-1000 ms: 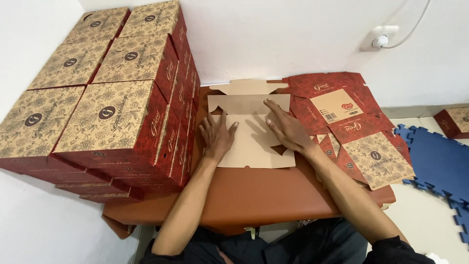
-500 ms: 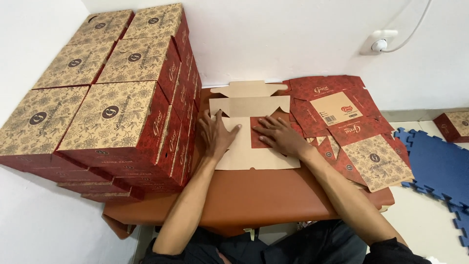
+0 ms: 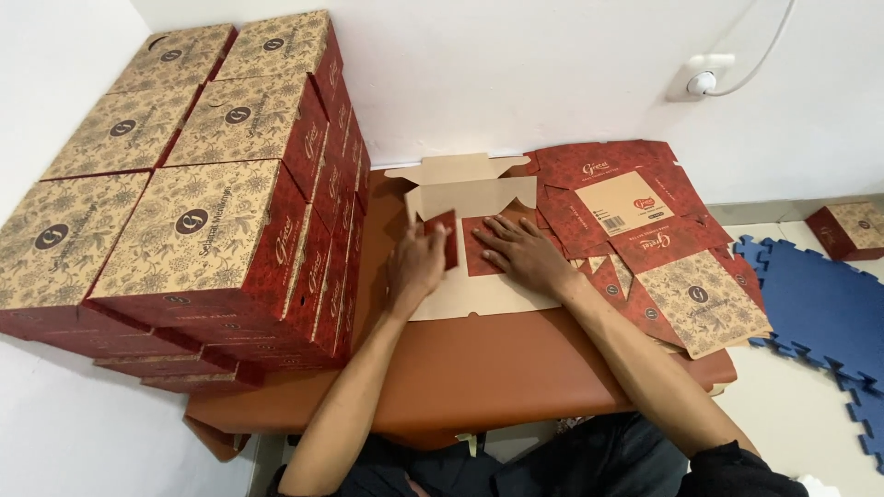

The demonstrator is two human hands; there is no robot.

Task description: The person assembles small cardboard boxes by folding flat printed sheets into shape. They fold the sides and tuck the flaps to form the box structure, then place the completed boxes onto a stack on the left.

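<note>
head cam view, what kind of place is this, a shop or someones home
Likely a small home or back-room box-packing spot: a stack of finished boxes against the wall, flat carton blanks on a low brown table, and foam floor mats.

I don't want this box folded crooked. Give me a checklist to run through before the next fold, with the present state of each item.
1. Box blank lies flat on the brown table: ok.
2. Left hand has a red side flap raised: ok.
3. Right hand presses the opposite red flap down flat: ok.
4. Back flap free against the wall: ok.
5. Stack of flat blanks lies clear of the hands: ok.
6. Creases aligned: cannot tell.
</note>
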